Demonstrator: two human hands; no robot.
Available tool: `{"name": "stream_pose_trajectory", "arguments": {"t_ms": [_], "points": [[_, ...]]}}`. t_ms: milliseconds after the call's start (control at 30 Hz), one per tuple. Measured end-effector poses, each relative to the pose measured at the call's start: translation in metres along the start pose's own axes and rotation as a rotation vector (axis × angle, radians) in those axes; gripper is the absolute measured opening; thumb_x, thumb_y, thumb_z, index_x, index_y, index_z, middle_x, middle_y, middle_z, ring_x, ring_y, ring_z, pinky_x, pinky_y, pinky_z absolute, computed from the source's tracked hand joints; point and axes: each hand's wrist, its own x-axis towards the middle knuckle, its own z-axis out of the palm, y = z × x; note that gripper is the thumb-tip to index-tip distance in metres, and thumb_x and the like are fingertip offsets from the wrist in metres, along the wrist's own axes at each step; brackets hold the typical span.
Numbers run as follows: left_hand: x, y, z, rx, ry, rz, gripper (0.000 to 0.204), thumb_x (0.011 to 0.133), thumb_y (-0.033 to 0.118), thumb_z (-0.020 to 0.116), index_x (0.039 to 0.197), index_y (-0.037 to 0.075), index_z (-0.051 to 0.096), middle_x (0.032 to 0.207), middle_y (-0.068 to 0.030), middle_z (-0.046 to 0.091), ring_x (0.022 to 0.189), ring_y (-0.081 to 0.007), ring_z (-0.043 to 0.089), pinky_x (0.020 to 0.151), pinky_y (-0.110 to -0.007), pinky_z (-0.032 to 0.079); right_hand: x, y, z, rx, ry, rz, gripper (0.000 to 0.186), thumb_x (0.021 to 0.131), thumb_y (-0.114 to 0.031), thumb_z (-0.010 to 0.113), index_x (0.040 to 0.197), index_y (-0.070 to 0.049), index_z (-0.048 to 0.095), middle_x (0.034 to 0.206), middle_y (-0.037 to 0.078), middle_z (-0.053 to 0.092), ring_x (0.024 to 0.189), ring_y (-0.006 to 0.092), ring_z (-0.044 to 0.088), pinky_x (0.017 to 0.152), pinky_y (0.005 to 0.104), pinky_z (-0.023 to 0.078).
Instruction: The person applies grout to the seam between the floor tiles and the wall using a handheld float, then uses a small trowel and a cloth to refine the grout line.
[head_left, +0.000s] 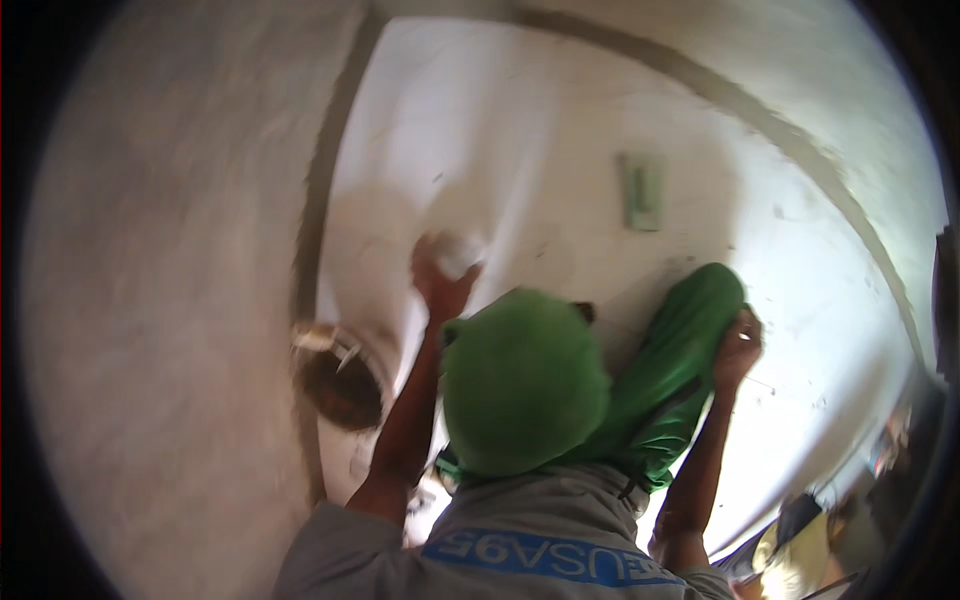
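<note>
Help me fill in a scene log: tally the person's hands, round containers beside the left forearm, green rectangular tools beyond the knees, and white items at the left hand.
Hands: 2 (left hand, right hand)
Round container: 1
Green rectangular tool: 1
White item, blurred: 1
Total: 5

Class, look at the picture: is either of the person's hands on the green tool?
No: the green tool lies apart, with the left hand holding a white thing and the right hand by a knee.
</note>
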Motion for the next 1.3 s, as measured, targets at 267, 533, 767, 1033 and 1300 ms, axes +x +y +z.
{"name": "stream_pose_trajectory", "arguments": {"t_ms": [267,533,767,1033,1300], "points": [[0.035,-0.062,0.013,0.178,-0.215,0.013,0.076,0.077,0.039,0.087,0.140,0.010,0.055,0.122,-0.0184,0.063,0.117,-0.0387,0.059,0.103,-0.055,0.045,0.003,-0.033,-0.002,-0.231,0.217,-0.102,0.028,0.099,-0.015,0.064,0.120,0.001,0.073,0.112,0.021,0.070,0.105,0.0395,0.068,0.092,0.0471,0.056],[0.047,0.097,-0.013,-0.378,-0.686,0.497,0.016,0.095,0.021,0.076,0.104,0.008,0.075,0.097,-0.0118,0.071,0.091,-0.0272,0.071,0.085,-0.039,0.056,-0.018,-0.129,0.028,0.024,-0.286,-0.328,0.038,0.093,-0.021,0.076,0.125,0.000,0.071,0.121,0.020,0.069,0.118,0.0385,0.066,0.102,0.0463,0.054],[0.057,0.251,-0.016,-0.547,-0.948,0.504,0.025,0.092,0.013,0.080,0.113,0.002,0.073,0.106,-0.0112,0.072,0.102,-0.0231,0.069,0.096,-0.037,0.053,0.029,-0.159,0.081,-0.127,-0.956,-0.443,0.034,0.082,-0.009,0.075,0.114,-0.002,0.072,0.120,0.018,0.069,0.118,0.0384,0.066,0.097,0.0481,0.055],[0.122,0.200,0.087,-0.177,-0.036,0.431,0.055,0.094,0.026,0.076,0.142,0.005,0.057,0.140,-0.0182,0.058,0.134,-0.0395,0.052,0.110,-0.054,0.043,0.230,-0.102,0.048,-0.423,-0.304,-0.758,0.027,0.085,-0.001,0.060,0.111,-0.005,0.067,0.084,0.022,0.071,0.080,0.0446,0.069,0.075,0.0530,0.056],[0.133,0.192,0.114,0.065,0.095,0.369,0.055,0.094,0.028,0.072,0.143,0.012,0.056,0.142,-0.0117,0.058,0.135,-0.0349,0.052,0.106,-0.054,0.044,0.406,-0.130,0.028,-0.742,-0.177,-0.890,0.029,0.087,-0.001,0.067,0.115,-0.008,0.071,0.095,0.019,0.076,0.088,0.0383,0.073,0.078,0.0486,0.059]]}}
